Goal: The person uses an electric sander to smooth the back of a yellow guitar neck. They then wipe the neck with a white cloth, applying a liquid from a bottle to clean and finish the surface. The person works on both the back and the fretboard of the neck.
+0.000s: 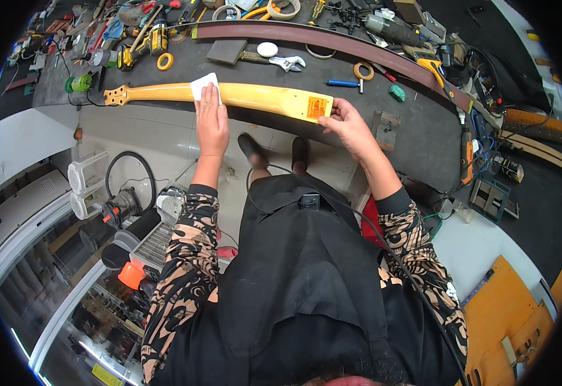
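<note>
A glossy yellow guitar neck (255, 95) lies crosswise along the near edge of the dark workbench, its headstock (116, 96) with peg holes at the left. At the right, its heel end carries an orange label (317, 107). My left hand (211, 119) presses a folded white cloth or paper (202, 83) flat on the middle of the neck, fingers stretched out together. The heel end is pinched between thumb and fingers of my right hand (346, 125).
On the bench (184, 71) behind the neck lie an adjustable wrench (287, 62), a tape roll (363, 71), a blue-handled tool (342, 83) and a green lump (396, 92). A long brown abrasive strip (332, 40) curves across. A cordless drill (155, 38) rests far left.
</note>
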Tool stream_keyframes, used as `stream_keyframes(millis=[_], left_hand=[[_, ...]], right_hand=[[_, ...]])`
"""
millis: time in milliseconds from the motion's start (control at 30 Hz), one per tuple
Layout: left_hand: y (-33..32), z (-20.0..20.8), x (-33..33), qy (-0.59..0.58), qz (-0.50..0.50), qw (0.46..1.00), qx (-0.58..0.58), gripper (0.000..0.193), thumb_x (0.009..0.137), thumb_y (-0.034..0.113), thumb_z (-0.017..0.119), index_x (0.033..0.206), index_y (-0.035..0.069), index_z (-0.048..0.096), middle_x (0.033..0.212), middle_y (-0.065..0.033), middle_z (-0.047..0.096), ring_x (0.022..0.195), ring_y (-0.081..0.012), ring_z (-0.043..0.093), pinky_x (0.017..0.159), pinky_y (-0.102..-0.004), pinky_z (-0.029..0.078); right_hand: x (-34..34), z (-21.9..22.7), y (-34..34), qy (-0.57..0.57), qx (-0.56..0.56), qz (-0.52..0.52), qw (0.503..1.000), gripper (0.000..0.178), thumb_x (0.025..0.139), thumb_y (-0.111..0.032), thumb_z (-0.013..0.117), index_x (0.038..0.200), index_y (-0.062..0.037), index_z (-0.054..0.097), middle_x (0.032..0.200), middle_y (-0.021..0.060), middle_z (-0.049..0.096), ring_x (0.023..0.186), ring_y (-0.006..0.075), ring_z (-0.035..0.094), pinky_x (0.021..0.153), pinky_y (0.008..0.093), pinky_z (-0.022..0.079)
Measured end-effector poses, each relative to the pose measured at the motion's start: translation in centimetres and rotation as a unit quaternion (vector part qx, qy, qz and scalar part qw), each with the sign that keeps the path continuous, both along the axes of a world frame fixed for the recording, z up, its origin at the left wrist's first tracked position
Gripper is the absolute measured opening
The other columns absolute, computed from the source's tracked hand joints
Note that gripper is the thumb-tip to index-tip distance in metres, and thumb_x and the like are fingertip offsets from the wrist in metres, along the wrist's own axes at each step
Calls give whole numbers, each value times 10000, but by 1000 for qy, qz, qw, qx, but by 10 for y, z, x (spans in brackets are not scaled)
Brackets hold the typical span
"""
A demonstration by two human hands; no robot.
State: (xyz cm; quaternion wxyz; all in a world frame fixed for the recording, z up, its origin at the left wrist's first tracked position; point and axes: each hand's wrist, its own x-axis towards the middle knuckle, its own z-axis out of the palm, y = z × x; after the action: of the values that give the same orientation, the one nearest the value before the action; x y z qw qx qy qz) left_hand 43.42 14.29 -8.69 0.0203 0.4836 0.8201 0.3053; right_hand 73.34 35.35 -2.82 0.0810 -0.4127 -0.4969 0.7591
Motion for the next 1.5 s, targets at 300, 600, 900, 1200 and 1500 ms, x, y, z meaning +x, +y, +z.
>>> stream_keyframes(millis=[300,600,900,1200,1500], left_hand=[[66,86,135,-58,-283,955,70,658,1080,225,597,1692,-4,519,1759,-235,498,1666,-391,436,1387,-551,276],[37,93,90,-77,-143,972,170,621,1033,190,629,1603,-53,592,1644,-262,611,1583,-435,536,1355,-552,351],[36,121,83,-28,-138,978,151,496,1022,152,628,1477,-19,728,1523,-209,730,1450,-407,680,1271,-544,482],[58,138,103,8,-258,952,167,546,936,136,756,1471,32,747,1497,-162,756,1450,-334,691,1252,-519,512],[90,148,128,-31,-233,950,206,667,911,156,766,1568,80,679,1647,-136,652,1576,-320,575,1327,-524,425]], right_hand=[[-17,18,-10,4,388,-19,922,310,990,-83,838,1222,31,666,1103,130,703,928,198,723,829,344,595],[-26,64,-28,-7,440,27,897,312,946,-42,829,1211,8,673,1062,142,656,904,291,683,837,403,581],[-28,74,-32,30,521,20,853,328,878,33,848,1166,-17,700,1042,138,686,961,330,685,864,431,575],[-31,73,-28,26,567,16,823,351,869,40,828,1193,-14,703,1074,148,679,958,358,667,867,435,570],[-7,81,7,-13,631,-36,775,383,896,90,780,1250,-8,672,1136,148,678,1073,324,692,954,417,584]])
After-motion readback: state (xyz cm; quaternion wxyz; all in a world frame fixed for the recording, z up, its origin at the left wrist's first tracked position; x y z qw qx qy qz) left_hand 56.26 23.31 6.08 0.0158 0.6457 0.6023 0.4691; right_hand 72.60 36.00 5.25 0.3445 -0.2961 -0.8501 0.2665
